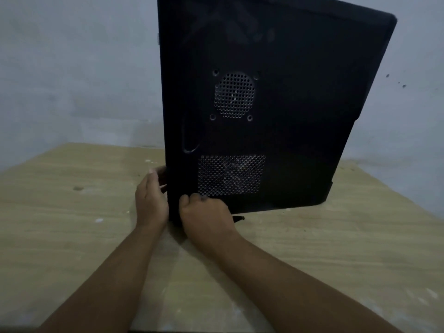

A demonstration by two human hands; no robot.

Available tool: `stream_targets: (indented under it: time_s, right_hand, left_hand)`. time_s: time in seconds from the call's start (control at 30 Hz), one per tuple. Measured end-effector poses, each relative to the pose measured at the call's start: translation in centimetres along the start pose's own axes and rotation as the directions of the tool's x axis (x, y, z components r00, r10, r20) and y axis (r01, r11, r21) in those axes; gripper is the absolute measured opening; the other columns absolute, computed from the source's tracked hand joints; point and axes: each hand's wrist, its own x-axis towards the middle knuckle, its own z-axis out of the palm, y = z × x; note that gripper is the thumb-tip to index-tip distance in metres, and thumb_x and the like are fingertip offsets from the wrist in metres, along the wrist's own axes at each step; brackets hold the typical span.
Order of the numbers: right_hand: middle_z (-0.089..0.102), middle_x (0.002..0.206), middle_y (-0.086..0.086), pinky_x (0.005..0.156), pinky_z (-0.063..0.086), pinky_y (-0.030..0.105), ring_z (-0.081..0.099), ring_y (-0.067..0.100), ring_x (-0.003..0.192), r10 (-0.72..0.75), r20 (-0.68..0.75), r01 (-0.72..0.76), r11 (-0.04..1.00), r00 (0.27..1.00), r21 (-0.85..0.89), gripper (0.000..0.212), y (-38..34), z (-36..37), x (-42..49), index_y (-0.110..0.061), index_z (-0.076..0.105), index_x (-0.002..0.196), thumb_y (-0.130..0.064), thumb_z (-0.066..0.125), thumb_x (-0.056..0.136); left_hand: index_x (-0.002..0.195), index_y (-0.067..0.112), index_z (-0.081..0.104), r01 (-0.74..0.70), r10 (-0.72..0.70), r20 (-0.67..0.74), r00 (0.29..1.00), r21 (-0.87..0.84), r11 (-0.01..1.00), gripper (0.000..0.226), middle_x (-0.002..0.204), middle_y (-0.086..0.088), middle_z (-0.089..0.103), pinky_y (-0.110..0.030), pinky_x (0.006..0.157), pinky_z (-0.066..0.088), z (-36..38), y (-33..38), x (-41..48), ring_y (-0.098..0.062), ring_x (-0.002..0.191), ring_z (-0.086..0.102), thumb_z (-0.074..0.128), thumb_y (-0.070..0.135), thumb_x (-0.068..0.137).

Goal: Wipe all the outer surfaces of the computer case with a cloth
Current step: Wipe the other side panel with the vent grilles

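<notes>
Now my left hand grips the edge of the computer case — likely heavy, stiff. Right hand curled; on what, can't tell.

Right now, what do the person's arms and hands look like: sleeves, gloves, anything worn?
The left forearm and right forearm are bare to the frame's lower edge; no sleeves show. The left hand and right hand wear no gloves, and no watch, bracelet or ring shows. The light is dim, so small marks could be missed.
</notes>
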Motion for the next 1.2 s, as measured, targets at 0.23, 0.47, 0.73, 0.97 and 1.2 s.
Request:
stream_targets:
  time_s: [0.23, 0.47, 0.73, 0.97, 1.2]
  right_hand:
    - [0.064, 0.07, 0.001, 0.037, 0.031, 0.025, 0.058, 0.017, 0.052, -0.014, -0.101, 0.017, 0.999, 0.995, 0.037, 0.018, 0.3, 1.3, -0.5, -0.018, 0.06, 0.083, -0.023, 0.073, 0.071]
    - [0.062, 0.062, 0.002, 0.04, 0.021, 0.022, 0.054, 0.019, 0.042, 0.073, 0.002, -0.073, 0.996, 0.997, -0.056, 0.028, 3.9, 0.2, -1.4, -0.016, 0.062, 0.077, -0.017, 0.082, 0.056]
    - [0.066, 0.077, 0.006, 0.045, 0.034, 0.029, 0.062, 0.024, 0.055, 0.029, 0.007, -0.029, 0.998, 1.0, 0.054, 0.011, -1.4, -1.0, 1.1, -0.013, 0.062, 0.092, -0.02, 0.063, 0.084]
    - [0.066, 0.086, 0.005, 0.046, 0.032, 0.03, 0.062, 0.022, 0.065, -0.063, 0.017, 0.063, 0.998, 0.998, 0.017, 0.012, 0.0, 0.0, 0.0, -0.014, 0.058, 0.1, -0.022, 0.06, 0.091]
    - [0.066, 0.09, 0.007, 0.052, 0.034, 0.032, 0.065, 0.027, 0.071, -0.01, -0.003, 0.01, 0.999, 1.0, 0.033, 0.018, 0.4, -0.9, 0.2, -0.011, 0.058, 0.105, -0.022, 0.059, 0.092]
  left_hand:
    - [0.095, 0.017, 0.069, -0.009, 0.01, 0.052, 0.999, -0.011, 1.0, 0.043, 0.088, 0.006, 0.071, -0.02, 0.073, 0.051, -0.6, 0.0, 0.5, 0.001, 0.078, 0.068, 0.029, 0.021, 0.111]
    - [0.089, 0.029, 0.068, -0.147, 0.143, 0.058, 0.988, 0.079, 0.986, 0.038, 0.087, 0.006, 0.071, -0.029, 0.076, 0.053, -0.8, -0.1, -0.1, -0.003, 0.08, 0.068, 0.033, 0.037, 0.103]
    - [0.086, 0.026, 0.07, -0.099, 0.095, 0.076, 0.993, 0.058, 0.993, 0.043, 0.081, 0.005, 0.073, -0.036, 0.075, 0.055, -1.0, 0.3, -0.1, -0.011, 0.082, 0.07, 0.036, 0.048, 0.099]
    - [0.084, 0.016, 0.07, -0.006, 0.009, 0.095, 0.995, -0.026, 1.0, 0.051, 0.07, 0.007, 0.071, -0.021, 0.064, 0.052, -1.3, 0.2, 1.1, -0.003, 0.069, 0.067, 0.029, 0.034, 0.109]
    - [0.084, 0.01, 0.069, 0.078, -0.071, 0.077, 0.995, -0.089, 0.993, 0.058, 0.074, -0.004, 0.068, -0.024, 0.063, 0.052, -0.9, 0.7, 0.8, -0.004, 0.063, 0.065, 0.024, 0.035, 0.11]
